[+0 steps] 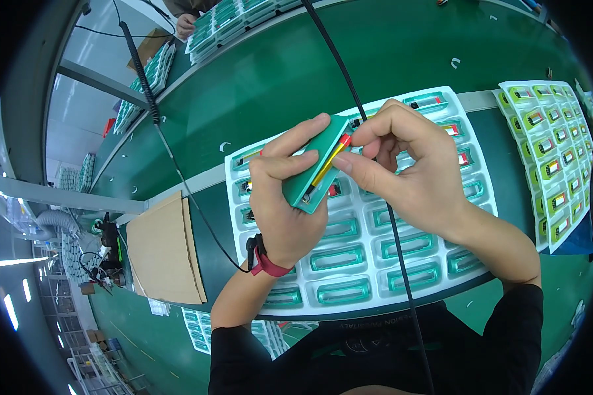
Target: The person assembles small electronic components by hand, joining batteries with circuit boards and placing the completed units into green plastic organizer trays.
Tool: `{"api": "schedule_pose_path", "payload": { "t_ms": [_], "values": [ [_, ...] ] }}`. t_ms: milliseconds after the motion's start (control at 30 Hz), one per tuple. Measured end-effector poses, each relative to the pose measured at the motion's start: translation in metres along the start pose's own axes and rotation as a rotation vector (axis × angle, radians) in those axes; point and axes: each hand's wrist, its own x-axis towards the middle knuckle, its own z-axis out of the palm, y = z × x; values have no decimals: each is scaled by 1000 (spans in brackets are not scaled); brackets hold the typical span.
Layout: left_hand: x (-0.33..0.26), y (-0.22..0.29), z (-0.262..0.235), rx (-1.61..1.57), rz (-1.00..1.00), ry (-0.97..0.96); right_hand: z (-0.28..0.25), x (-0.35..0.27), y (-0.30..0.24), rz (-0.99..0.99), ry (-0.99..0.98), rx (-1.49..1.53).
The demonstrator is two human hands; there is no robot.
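My left hand (286, 191) is wrapped round a green plastic housing (303, 176), tilted above the tray. In the housing's long hollow lies a slim yellow battery (329, 162) with a red end; something dark shows at its lower end. My right hand (415, 168) is closed in a pinch at the battery's red end, thumb against its side. Below both hands spreads a white blister tray (369, 249) of green housings in rows. Those at the near side look hollow, while several farther ones hold red, yellow or black parts. Both hands partly hide the tray.
A black cord (398, 247) crosses over the tray. Another cord (191, 197) runs to the strap on my left wrist. Flat cardboard (161, 253) lies left; a tray of yellow-green parts (550, 155) stands right. Across the green belt (244, 92), another person's hand (186, 25) is beside stacked trays.
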Motion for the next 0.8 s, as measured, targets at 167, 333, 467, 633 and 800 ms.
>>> {"api": "schedule_pose_path", "payload": {
  "t_ms": [167,333,467,633,800],
  "values": [
    [2,3,0,-145,-58,18,-3,4,4,-69,-37,-10],
    [2,3,-1,-71,-17,18,-3,2,1,4,-51,31],
    [3,3,-2,-66,-36,15,-3,2,0,-11,-52,21],
    [4,4,-4,-75,-33,-24,-3,4,-2,15,-40,35],
    [5,6,-3,-97,8,-18,-7,5,-5,-12,-72,-47]
  ]
}}
